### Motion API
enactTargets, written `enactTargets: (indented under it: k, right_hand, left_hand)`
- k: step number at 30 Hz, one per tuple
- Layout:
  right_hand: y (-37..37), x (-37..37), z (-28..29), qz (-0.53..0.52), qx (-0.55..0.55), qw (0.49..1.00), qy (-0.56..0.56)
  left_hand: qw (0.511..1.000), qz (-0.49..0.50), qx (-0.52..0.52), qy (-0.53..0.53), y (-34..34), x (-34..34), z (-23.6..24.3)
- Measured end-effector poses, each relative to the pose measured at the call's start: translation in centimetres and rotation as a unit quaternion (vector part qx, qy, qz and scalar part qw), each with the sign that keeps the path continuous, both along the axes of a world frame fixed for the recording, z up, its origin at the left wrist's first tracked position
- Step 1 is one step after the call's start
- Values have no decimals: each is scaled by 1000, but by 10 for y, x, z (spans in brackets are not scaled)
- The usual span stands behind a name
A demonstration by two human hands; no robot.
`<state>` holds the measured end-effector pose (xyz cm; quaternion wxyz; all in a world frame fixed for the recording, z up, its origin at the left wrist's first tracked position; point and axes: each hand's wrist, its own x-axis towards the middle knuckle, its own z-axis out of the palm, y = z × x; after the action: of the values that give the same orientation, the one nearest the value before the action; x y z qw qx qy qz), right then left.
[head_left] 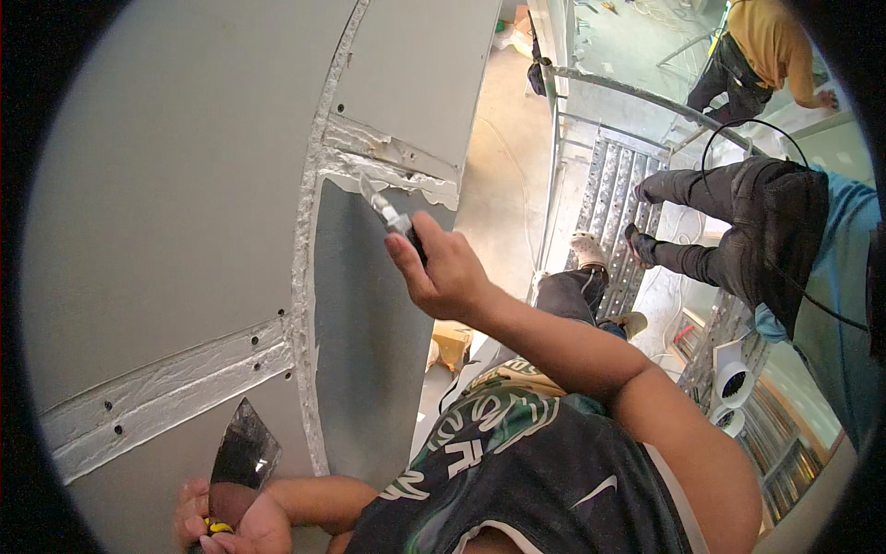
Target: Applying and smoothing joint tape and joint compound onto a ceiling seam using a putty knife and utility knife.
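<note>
My right hand (443,268) grips a utility knife (378,201) with a silver blade, its tip at a rough white joint (388,166) between grey boards (166,203). Below that joint is a darker grey strip of board (360,323) with a ragged upper edge. My left hand (240,522), low at the left, holds a putty knife (242,443) by its handle, with the wide blade upward in front of the boards. A filled seam (171,379) dotted with dark screw heads runs across the lower left.
A perforated metal scaffold platform (609,185) lies beside my feet, with a curved rail (646,88). A co-worker in dark trousers and blue top (748,240) stands close at right; another in a yellow top (766,42) is farther back. Cables and a white duct fitting (729,365) are at right.
</note>
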<state>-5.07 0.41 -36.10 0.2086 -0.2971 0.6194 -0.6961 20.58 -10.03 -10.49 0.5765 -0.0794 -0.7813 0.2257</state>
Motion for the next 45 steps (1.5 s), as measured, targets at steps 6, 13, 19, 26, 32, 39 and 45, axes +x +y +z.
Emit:
enactTargets:
  k: [6, 13, 19, 26, 32, 39, 45]
  right_hand:
    - [3, 2, -2, 4, -4, 999, -35]
    - [-2, -2, -1, 31, 3, 999, -12]
    - [8, -8, 11, 80, 10, 995, -59]
    - [10, -27, 1, 107, -16, 993, -54]
    - [10, -25, -4, 122, 1, 992, -30]
    - [6, -30, -8, 156, -17, 987, -40]
    - [11, -30, 6, 161, 7, 985, -56]
  left_hand:
    - [999, -27, 22, 18, -3, 7, 0]
    - [1000, 26, 8, 13, 9, -7, 3]
    - [996, -77, 48, 27, 25, -58, -11]
    - [976, -168, 113, 84, 9, -16, -5]
    - [998, -43, 45, -17, 28, -54, -9]
    - [996, -68, 63, -5, 28, -60, -11]
    - [995, -65, 69, 12, 30, -58, -11]
